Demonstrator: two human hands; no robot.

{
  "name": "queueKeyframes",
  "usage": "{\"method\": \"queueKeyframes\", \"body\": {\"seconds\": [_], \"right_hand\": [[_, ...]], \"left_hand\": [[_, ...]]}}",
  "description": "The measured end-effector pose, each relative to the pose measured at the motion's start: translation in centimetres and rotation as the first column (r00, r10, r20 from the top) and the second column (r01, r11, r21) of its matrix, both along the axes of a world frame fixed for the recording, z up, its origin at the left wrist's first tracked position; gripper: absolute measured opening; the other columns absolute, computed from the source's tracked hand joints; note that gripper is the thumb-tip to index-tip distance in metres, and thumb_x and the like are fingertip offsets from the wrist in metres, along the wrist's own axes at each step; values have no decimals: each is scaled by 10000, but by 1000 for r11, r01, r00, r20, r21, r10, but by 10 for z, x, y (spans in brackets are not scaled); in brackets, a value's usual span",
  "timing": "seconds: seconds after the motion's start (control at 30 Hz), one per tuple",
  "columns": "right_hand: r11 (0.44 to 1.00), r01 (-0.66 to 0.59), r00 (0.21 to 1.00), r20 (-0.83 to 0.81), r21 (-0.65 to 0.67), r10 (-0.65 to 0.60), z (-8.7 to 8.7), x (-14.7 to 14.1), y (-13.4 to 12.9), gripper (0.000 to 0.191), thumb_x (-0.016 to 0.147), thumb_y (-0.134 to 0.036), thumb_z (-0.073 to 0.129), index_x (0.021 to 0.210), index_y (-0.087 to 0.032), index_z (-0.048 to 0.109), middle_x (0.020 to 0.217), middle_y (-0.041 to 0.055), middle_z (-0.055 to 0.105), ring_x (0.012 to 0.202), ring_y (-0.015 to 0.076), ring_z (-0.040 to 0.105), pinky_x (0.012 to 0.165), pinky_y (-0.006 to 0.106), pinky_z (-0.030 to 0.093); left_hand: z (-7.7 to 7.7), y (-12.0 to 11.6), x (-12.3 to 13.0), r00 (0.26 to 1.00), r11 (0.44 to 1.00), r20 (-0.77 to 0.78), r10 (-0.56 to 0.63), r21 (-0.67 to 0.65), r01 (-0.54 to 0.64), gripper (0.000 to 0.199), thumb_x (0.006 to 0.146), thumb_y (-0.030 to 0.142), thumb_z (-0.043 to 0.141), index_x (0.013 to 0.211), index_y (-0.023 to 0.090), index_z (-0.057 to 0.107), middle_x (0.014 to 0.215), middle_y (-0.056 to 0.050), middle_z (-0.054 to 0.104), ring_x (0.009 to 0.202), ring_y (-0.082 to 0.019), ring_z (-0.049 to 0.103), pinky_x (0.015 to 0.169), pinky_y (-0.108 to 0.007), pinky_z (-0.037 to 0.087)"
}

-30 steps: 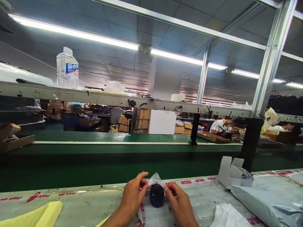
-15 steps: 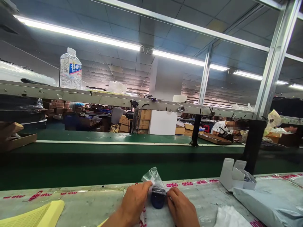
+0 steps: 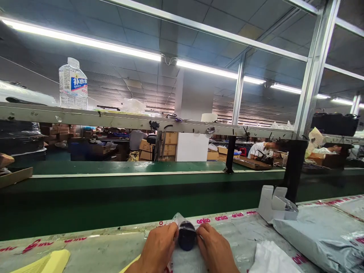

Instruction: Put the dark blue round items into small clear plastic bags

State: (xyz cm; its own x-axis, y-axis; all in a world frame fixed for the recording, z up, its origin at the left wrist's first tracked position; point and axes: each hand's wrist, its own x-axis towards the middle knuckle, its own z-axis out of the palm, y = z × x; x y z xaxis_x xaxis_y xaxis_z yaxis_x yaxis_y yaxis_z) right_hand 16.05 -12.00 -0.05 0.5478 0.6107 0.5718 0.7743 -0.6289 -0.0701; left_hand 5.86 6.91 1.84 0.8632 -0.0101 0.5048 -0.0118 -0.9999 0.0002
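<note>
Low in the middle of the head view is a dark blue-black round object (image 3: 187, 238), its exact kind not clear, inside a clear plastic bag (image 3: 179, 217). My left hand (image 3: 159, 242) is closed at the left side, fingers and thumb pinching the bag. On the other side my right hand (image 3: 214, 242) pinches the bag's right edge close to the object. The fingertips are partly hidden behind the hands. Below them lies the plastic-covered bench (image 3: 113, 246) with pink "anko" print.
An opened white box (image 3: 265, 204) stands at right beside a grey plastic package (image 3: 307, 235) and white tissue-like sheets (image 3: 271, 259). Yellow material (image 3: 54, 261) lies at left. Beyond runs a green conveyor (image 3: 113, 201), under a rail (image 3: 122, 120) bearing a bottle (image 3: 73, 85).
The bag's top stood up above the object before; now less of it shows and the object sits more upright between my hands. The view has turned slightly right.
</note>
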Motion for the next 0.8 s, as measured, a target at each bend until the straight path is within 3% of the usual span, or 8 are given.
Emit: {"method": "queueKeyframes", "body": {"seconds": [0.17, 0.37, 0.57, 0.8], "right_hand": [[996, -88, 975, 202, -24, 91, -19, 5, -12, 245, 866, -23, 564, 913, -246, 655, 974, 19, 722, 787, 195, 723, 622, 259, 518], [978, -183, 878, 431, -98, 207, -19, 10, -21, 456, 626, 27, 551, 1000, -227, 609, 971, 39, 725, 718, 232, 667, 613, 314, 463], [966, -210, 796, 548, -149, 258, -12, 7, -23, 337, 735, 6, 516, 989, -201, 594, 969, 69, 738, 692, 225, 625, 618, 334, 404], [942, -210, 733, 595, -262, 329, -7, 4, -24, 196, 790, -74, 560, 912, -190, 659, 946, 75, 731, 674, 236, 567, 629, 370, 384]], "left_hand": [[0, 4, -3, 983, 980, 112, -147, 154, 129, 270, 755, -22, 552, 814, 236, 500, 723, 48, 694, 606, -163, 656, 562, -261, 374], [-7, 5, 5, 918, 872, 185, -350, 422, 247, 190, 895, 37, 509, 816, 209, 519, 723, -2, 680, 612, -196, 636, 609, -316, 407], [-7, 9, 8, 865, 780, 195, -463, 554, 293, 176, 926, 96, 513, 786, 201, 536, 709, 5, 648, 577, -173, 585, 613, -325, 404], [6, 9, 1, 831, 668, 112, -545, 657, 350, 154, 905, 128, 533, 772, 190, 578, 700, -18, 654, 544, -173, 571, 600, -341, 443]]}}
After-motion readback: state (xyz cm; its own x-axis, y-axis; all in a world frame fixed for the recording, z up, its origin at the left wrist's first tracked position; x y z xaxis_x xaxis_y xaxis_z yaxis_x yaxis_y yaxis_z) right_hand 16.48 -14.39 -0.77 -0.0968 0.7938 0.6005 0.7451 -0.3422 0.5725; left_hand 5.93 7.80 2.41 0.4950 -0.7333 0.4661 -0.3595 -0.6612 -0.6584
